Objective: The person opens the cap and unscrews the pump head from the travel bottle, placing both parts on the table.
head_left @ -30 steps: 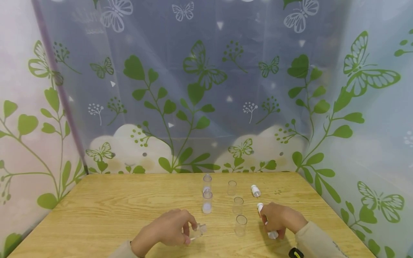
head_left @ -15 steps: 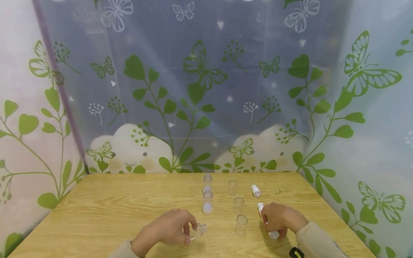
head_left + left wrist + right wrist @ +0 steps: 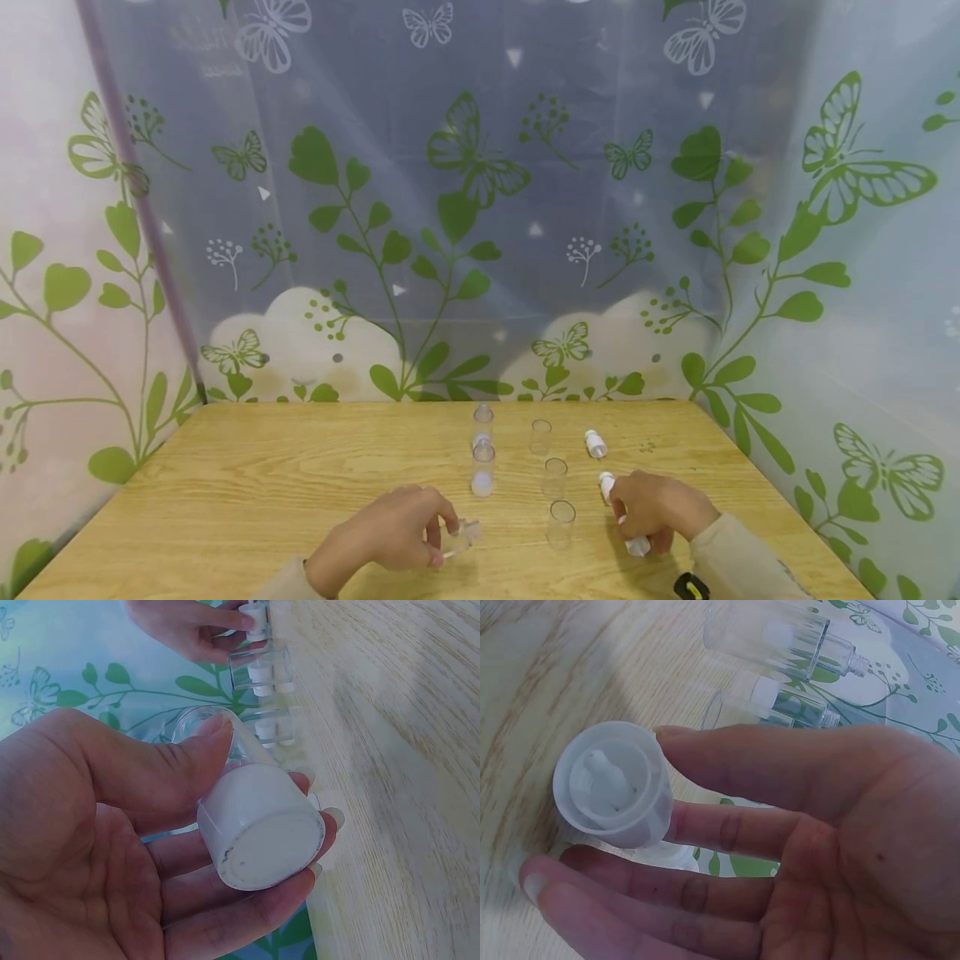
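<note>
My left hand (image 3: 397, 529) grips a small clear bottle (image 3: 461, 540) tipped on its side above the table. In the left wrist view its white base (image 3: 262, 829) faces the camera, the thumb on one side and fingers on the other. My right hand (image 3: 651, 510) pinches a white pump top (image 3: 637, 546); the right wrist view looks into its hollow underside (image 3: 611, 780), where a short nozzle shows. Beside those fingers a second white pump top (image 3: 606, 485) lies on the table. A third pump top (image 3: 595, 444) lies farther back.
Two clear bottles with white bottoms stand mid-table, the nearer bottle (image 3: 482, 479) in front of the farther bottle (image 3: 482, 421). Three clear covers, the nearest cover (image 3: 561, 527) included, form a row between the hands. A black object (image 3: 690, 586) lies by the right sleeve. Printed curtains (image 3: 480, 250) enclose the wooden table (image 3: 300, 454).
</note>
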The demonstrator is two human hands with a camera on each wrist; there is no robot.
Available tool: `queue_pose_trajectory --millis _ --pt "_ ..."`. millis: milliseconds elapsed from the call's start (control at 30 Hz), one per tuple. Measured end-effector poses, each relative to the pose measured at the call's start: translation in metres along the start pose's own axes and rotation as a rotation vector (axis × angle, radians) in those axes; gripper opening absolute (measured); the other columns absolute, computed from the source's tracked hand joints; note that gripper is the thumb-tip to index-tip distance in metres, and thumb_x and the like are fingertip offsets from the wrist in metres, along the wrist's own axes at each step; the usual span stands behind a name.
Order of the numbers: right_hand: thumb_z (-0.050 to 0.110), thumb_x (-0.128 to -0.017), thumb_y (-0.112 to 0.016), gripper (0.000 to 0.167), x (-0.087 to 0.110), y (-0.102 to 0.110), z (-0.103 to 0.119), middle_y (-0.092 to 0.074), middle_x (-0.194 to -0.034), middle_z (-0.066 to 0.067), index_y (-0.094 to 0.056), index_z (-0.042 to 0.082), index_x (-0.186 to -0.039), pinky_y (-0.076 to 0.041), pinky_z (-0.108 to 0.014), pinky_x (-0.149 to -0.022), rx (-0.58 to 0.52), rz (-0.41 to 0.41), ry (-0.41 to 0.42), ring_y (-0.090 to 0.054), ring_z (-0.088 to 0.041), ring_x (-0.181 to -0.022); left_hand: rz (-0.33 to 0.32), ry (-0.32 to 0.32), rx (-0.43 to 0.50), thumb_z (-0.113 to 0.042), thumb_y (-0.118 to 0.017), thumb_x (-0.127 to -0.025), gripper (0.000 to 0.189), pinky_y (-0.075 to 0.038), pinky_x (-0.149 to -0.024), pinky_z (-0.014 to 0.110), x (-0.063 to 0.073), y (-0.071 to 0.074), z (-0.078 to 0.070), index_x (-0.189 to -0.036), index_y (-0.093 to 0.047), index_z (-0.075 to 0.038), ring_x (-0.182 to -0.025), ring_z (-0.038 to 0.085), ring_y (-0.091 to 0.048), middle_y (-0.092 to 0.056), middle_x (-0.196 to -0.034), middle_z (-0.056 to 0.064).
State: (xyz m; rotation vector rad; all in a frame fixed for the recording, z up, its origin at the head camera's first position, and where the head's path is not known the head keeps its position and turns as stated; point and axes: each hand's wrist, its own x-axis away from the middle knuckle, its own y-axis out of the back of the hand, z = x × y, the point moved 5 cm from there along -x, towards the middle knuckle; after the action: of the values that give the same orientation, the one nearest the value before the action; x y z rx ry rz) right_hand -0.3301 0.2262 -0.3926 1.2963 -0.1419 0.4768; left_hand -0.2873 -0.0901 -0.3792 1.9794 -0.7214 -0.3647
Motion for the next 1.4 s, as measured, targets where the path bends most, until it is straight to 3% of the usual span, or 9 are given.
queue_pose_trajectory --millis 667,1067,1267,1400 --pt "0.011 -0.089 -0.075 0.014 0.002 0.001 -0.001 -0.065 -0.080 -0.005 -0.061 0.013 -0.089 -0.056 -0.030 -0.057 -0.013 0.030 -0.022 -0.071 -0.024 -0.055 0.003 0.018 0.015 -0.005 -0.084 -0.078 0.032 -0.054 -0.073 0.029 0.001 0.001 0.001 -0.108 -0.077 -0.010 -0.080 0.006 -0.064 -0.075 -0.081 -0.006" --pt "0.018 -0.091 -0.076 0.014 0.009 0.023 -0.003 -0.067 -0.105 -0.009 -0.066 0.014 -0.099 -0.057 -0.034 -0.055 -0.014 0.008 0.019 -0.063 -0.018 -0.056 -0.016 0.027 0.017 -0.009 -0.084 -0.078 0.031 -0.056 -0.078 0.033 -0.001 0.002 0.001 -0.107 -0.075 -0.013 -0.080 0.007 -0.065 -0.071 -0.079 -0.010" --pt "0.018 -0.093 -0.075 0.012 0.012 0.030 0.003 -0.062 -0.095 -0.007 -0.065 0.015 -0.098 -0.050 -0.030 -0.053 0.001 -0.001 0.057 -0.054 -0.016 -0.055 -0.039 0.017 0.092 -0.006 -0.081 -0.079 0.035 -0.052 -0.071 0.024 -0.005 -0.002 0.001 -0.112 -0.067 -0.008 -0.074 0.002 -0.059 -0.070 -0.084 -0.007" --pt "0.019 -0.094 -0.074 0.012 0.012 0.031 0.007 -0.060 -0.088 -0.006 -0.065 0.013 -0.100 -0.049 -0.030 -0.053 0.008 -0.001 0.070 -0.055 -0.016 -0.055 -0.077 -0.022 0.120 -0.003 -0.081 -0.079 0.039 -0.052 -0.069 0.021 -0.009 -0.002 0.000 -0.114 -0.064 -0.006 -0.074 0.004 -0.059 -0.070 -0.087 -0.003"
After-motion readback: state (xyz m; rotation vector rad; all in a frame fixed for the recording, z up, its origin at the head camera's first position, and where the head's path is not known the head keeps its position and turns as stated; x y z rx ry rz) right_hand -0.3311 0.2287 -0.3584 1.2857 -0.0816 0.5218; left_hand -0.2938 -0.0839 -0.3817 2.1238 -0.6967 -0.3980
